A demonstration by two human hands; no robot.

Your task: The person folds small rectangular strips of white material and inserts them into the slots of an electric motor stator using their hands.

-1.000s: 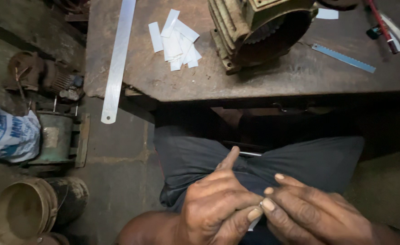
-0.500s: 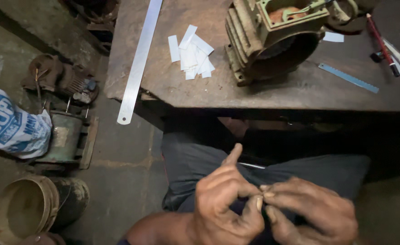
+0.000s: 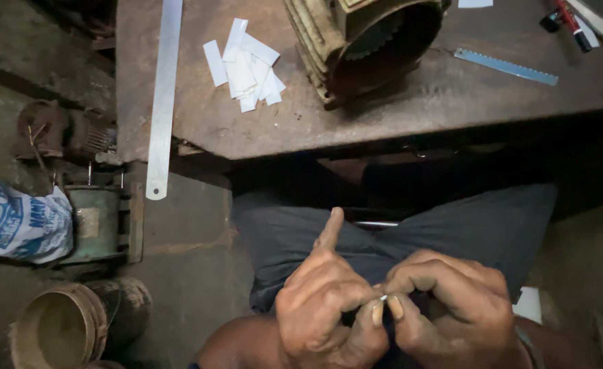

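both hands meet low in the view, over the person's lap in dark grey trousers (image 3: 451, 225). the left hand (image 3: 329, 307) has its grip clenched on a small white strip (image 3: 383, 298), thumb and bent fingers pinching one end, while its forefinger sticks straight up. the right hand (image 3: 451, 301) pinches the same strip from the other side, fingers curled over and thumb tip pressed against it. only a sliver of the strip shows between the two thumbs; the rest is hidden.

above the lap stands a worn brown worktop (image 3: 397, 109). on it lies a loose pile of white paper slips (image 3: 243, 65), and just right of them a rusty green motor shell (image 3: 369, 41) lies on its side, open end toward the person. a long steel ruler (image 3: 163, 96) hangs over the worktop's left edge. a blue saw blade (image 3: 506, 66) lies to the right, near a red-tipped tool (image 3: 571, 17).

on the floor at left sit a small green motor (image 3: 96, 222), a printed sack (image 3: 18, 219) and a muddy bucket (image 3: 69, 328).
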